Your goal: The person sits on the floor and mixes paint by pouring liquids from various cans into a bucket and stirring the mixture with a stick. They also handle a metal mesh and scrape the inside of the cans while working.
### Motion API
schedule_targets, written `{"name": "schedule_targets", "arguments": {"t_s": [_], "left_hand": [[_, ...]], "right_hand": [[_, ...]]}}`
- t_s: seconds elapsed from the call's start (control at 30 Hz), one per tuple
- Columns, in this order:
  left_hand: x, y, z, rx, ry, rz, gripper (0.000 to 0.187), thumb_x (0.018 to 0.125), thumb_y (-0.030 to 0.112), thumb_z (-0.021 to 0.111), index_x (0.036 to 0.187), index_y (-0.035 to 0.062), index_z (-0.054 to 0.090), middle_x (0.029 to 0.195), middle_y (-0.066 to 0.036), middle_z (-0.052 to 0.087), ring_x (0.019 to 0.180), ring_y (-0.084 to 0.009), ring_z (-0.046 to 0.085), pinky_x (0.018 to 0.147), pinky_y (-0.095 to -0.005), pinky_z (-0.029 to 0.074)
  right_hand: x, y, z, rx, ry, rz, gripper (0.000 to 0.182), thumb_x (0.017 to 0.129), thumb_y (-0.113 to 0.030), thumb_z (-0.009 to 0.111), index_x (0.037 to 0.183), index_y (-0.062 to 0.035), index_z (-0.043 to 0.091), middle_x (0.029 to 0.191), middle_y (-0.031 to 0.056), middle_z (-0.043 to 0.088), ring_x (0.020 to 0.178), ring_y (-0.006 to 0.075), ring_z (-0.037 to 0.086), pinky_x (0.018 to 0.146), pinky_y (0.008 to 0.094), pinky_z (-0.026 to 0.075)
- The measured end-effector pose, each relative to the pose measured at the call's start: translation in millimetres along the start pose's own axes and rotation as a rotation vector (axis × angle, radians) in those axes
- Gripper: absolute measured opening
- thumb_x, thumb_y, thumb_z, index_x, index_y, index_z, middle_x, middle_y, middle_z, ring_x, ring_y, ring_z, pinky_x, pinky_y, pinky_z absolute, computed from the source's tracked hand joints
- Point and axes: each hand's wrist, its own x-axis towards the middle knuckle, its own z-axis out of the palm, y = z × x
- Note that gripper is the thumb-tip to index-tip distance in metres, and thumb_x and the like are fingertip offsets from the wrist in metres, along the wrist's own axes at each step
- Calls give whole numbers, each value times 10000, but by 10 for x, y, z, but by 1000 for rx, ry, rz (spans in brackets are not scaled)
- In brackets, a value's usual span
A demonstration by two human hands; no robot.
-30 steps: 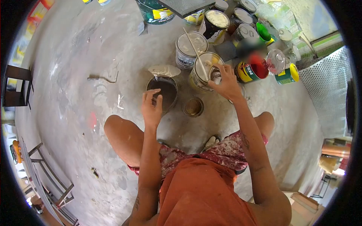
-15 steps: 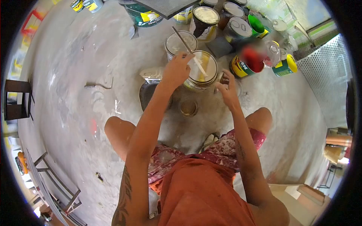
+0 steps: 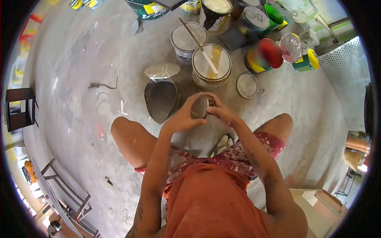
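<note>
A small round tin (image 3: 199,108) is between my two hands, low in front of my knees. My left hand (image 3: 185,116) curves round its left side, thumb at the near edge and fingers at the far edge. My right hand (image 3: 221,111) grips its right rim; the fingers partly cover whatever is there. Just beyond stands an open paint can (image 3: 212,82) with pale yellowish contents. A flat stirring stick (image 3: 197,41) leans across that can and a lidded white can (image 3: 186,54) behind it.
A dark oval tray (image 3: 160,101) lies left of my hands, a pale lid (image 3: 162,70) beyond it. On the right are a round lid (image 3: 247,85) and a red-filled paint can (image 3: 254,59). Several cans crowd the back. A bent metal rod (image 3: 104,86) lies farther left.
My left hand has let go of the stirring stick and come down to the small tin. My right hand has moved left from beside the paint can, bringing a small round piece to the tin.
</note>
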Motion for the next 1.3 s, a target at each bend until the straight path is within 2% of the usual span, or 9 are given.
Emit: {"name": "schedule_targets", "arguments": {"t_s": [0.23, 0.3, 0.43, 0.57, 0.63, 0.8, 1.03, 1.27, 1.3], "left_hand": [[18, -119, 37, -17, 40, -59, 1099, 732, 366, 875, 1574, 82, 228, 1558, -186, 327, 1460, -317, 325, 1207, -428, 268], [18, -144, 32, 42, 68, 6, 1097, 729, 373, 879, 1573, 101, 234, 1521, -181, 357, 1430, -323, 354, 1198, -444, 280], [17, -135, 74, 27, 57, -55, 1089, 725, 385, 870, 1574, 126, 238, 1480, -181, 378, 1406, -341, 366, 1182, -461, 299], [61, -119, 179, 288, 185, -100, 1039, 720, 375, 844, 1558, 155, 271, 1443, -215, 378, 1382, -410, 360, 1161, -504, 320], [82, -138, 268, 419, 229, -142, 1011, 723, 366, 832, 1550, 159, 287, 1433, -226, 378, 1374, -434, 357, 1155, -520, 325], [267, -285, 522, 802, 272, -170, 959, 716, 362, 849, 1511, 159, 354, 1381, -235, 399, 1320, -452, 394, 1109, -608, 334], [360, -397, 613, 852, 272, -201, 957, 709, 364, 864, 1502, 163, 368, 1393, -238, 393, 1328, -451, 387, 1125, -634, 301], [273, -481, 617, 822, 274, -187, 974, 718, 372, 862, 1519, 160, 349, 1432, -243, 362, 1367, -444, 356, 1153, -624, 268], [261, -484, 622, 819, 283, -183, 977, 720, 376, 862, 1522, 162, 346, 1439, -241, 358, 1370, -438, 354, 1157, -621, 265]], "right_hand": [[111, 33, -8, 55, -61, 19, 809, 943, -298, 680, 1584, -159, 206, 1499, 139, 380, 1351, 280, 429, 1078, 455, 432], [126, 36, -26, 40, -92, 14, 812, 946, -304, 677, 1589, -160, 203, 1509, 135, 372, 1358, 282, 424, 1082, 455, 428], [67, 9, -112, 0, -114, 22, 822, 942, -347, 677, 1597, -163, 215, 1547, 124, 349, 1377, 288, 415, 1090, 452, 416], [-8, -25, -328, 125, -40, 93, 870, 913, -364, 695, 1602, -150, 209, 1574, 96, 330, 1391, 279, 408, 1115, 425, 386], [-9, -21, -480, -57, 125, 62, 820, 924, -375, 692, 1581, -120, 274, 1528, 104, 413, 1323, 265, 481, 1078, 423, 411], [-39, 14, -553, -118, 304, 71, 714, 942, -366, 682, 1528, -85, 384, 1423, 103, 537, 1238, 233, 544, 1009, 391, 444], [-41, 6, -489, -335, 319, 89, 619, 945, -360, 675, 1456, -65, 488, 1358, 118, 601, 1146, 220, 599, 924, 354, 484], [-49, -39, -434, -379, 362, 97, 582, 936, -345, 680, 1432, -88, 514, 1306, 119, 632, 1112, 214, 615, 953, 354, 486], [-34, 3, -445, -514, 367, 41, 562, 938, -340, 680, 1419, -92, 528, 1272, 113, 645, 1093, 209, 622, 951, 351, 490]]}}
